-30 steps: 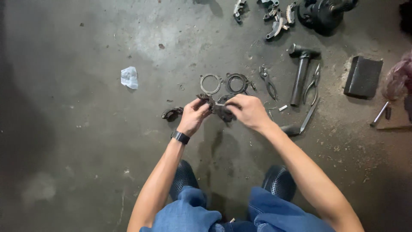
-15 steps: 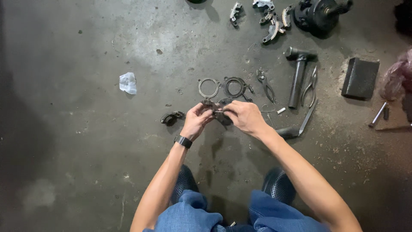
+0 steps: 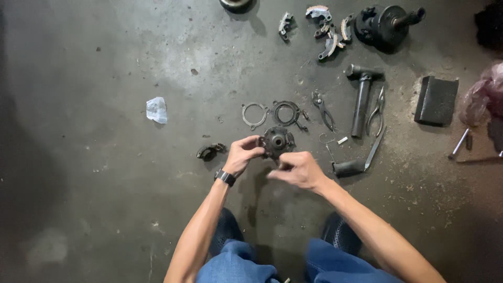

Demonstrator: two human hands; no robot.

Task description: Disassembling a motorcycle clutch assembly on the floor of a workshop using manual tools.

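A crumpled paper scrap (image 3: 156, 109) lies far left on the concrete floor (image 3: 78, 157), with a small dark clip (image 3: 210, 151) nearer the hands. The left hand (image 3: 244, 153) grips the left edge of a round dark hub (image 3: 276, 141), held just above the floor below two flat rings (image 3: 255, 115), while the right hand (image 3: 297, 170) sits just under the hub with its fingertips pinched together, though whether they hold anything I cannot tell. Further right lie pliers (image 3: 323, 109), a hammer (image 3: 361, 97) and a black block (image 3: 436, 100).

Right hand (image 3: 297, 170) blurred, grip unclear.
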